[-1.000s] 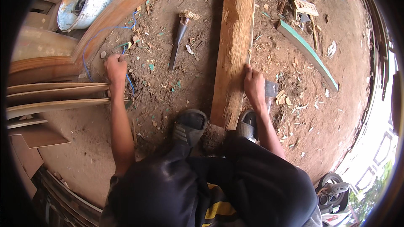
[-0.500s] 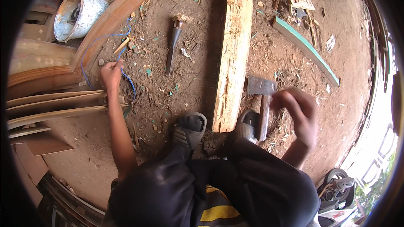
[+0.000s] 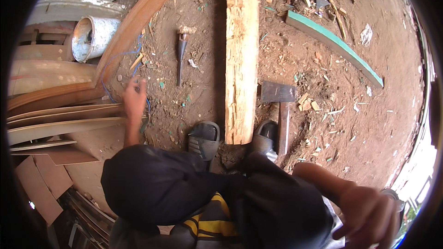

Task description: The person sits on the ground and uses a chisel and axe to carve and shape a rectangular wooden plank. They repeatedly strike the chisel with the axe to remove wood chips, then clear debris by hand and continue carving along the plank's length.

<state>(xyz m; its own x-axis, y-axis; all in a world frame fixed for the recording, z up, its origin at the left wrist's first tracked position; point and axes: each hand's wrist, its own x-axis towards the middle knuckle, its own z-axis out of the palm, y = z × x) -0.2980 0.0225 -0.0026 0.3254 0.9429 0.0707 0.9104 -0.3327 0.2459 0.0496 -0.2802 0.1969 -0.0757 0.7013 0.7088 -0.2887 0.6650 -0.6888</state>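
Observation:
My left hand (image 3: 134,93) is over the dirt at the left, beside a thin blue string (image 3: 137,67). Its fingers are apart and nothing shows in them. At the lower right, my right hand (image 3: 374,217) hangs blurred beside my knee, its fingers bent; motion smears them. A rough-hewn wooden beam (image 3: 241,60) lies lengthwise between my sandalled feet. Right of it, a hatchet (image 3: 283,127) with a broad dark blade lies on the ground, its handle toward me. A chisel (image 3: 181,57) with a frayed wooden head lies left of the beam.
A curved board with a green face (image 3: 339,48) lies at the right. Stacked boards (image 3: 69,121), a large curved wooden frame (image 3: 134,18) and a paint-stained bucket (image 3: 102,37) line the left side. Wood chips (image 3: 307,103) litter the dirt.
My left hand has opened from its pinch at the blue string. My right hand has swung from beside the hatchet down and right to beside my knee. The view has shifted slightly.

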